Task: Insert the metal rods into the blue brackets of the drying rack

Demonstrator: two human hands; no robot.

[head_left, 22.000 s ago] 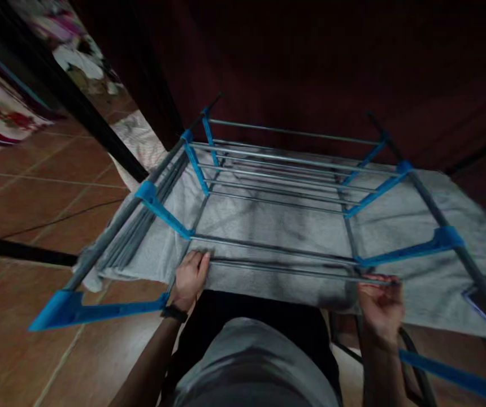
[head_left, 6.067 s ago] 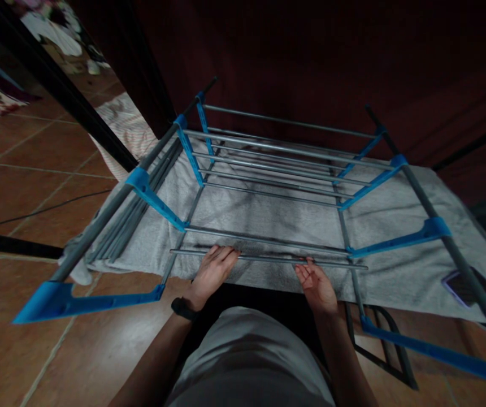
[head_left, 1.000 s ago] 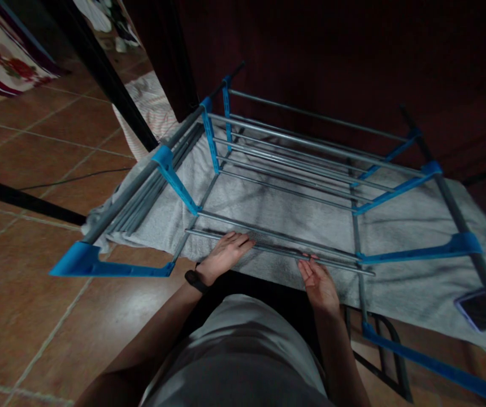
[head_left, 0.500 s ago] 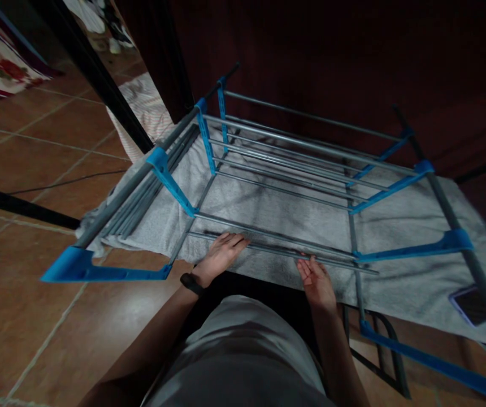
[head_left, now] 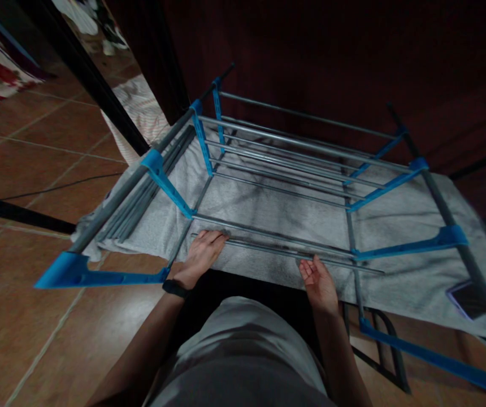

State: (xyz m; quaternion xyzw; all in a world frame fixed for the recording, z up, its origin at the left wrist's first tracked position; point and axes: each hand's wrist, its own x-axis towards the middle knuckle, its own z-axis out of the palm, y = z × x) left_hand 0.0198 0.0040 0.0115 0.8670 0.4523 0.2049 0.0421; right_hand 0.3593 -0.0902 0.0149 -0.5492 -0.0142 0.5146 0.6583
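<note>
My left hand, with a dark band on its wrist, is closed over a thin grey metal tube near its left end. The tube lies along the near side of a partly assembled rack, crossing towards the right upright. My right hand is palm up just under the tube, fingers loosely bent and apart; its fingertips are close to the tube, and I cannot tell whether they touch it. The rack has blue plastic brackets joined by grey tubes. A bundle of loose tubes lies at the left.
A grey cloth covers the surface below the rack. A phone lies on it at the right. Dark metal bars stand at the left above the tiled floor, where a cable runs. A dark red panel rises behind.
My left hand has slid left along the tube towards its end. The tube's right end has shifted slightly right. My right hand has stayed nearly in place, its fingers now a little looser.
</note>
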